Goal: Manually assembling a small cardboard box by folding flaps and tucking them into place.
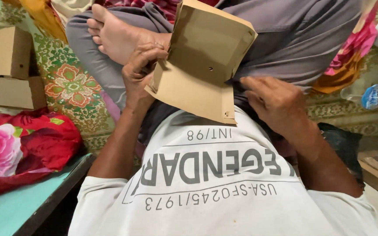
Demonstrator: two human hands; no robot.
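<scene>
From the head camera we look down over a white printed shirt (215,183) at a seated person's lap, legs crossed in grey trousers (294,39) with a bare foot (114,35) tucked up on the left. Our left hand (143,72) grips the left edge of a piece of brown folded card (202,61), fingers curled over its front and clamped on it; the card stands tilted above the lap, one panel bent forward over another, with small holes near its edges. Our right hand (276,102) is blurred, its fingers bunched at the lower right corner of the card; we cannot tell whether its grip is closed on the card or only touching it. As we judge it, the card hangs from one firm hold, so a tug by the right hand could twist it out of the left fingers, or crease the panel off its fold line. The bend near the left thumb looks stressed and might tear at the holes. To the left, two finished brown boxes (9,65) sit on a patterned green mat (66,83) beside a rose-printed red cloth (18,148); a clear plastic bottle (368,96) lies at right. A dropped card would land on the lap.
</scene>
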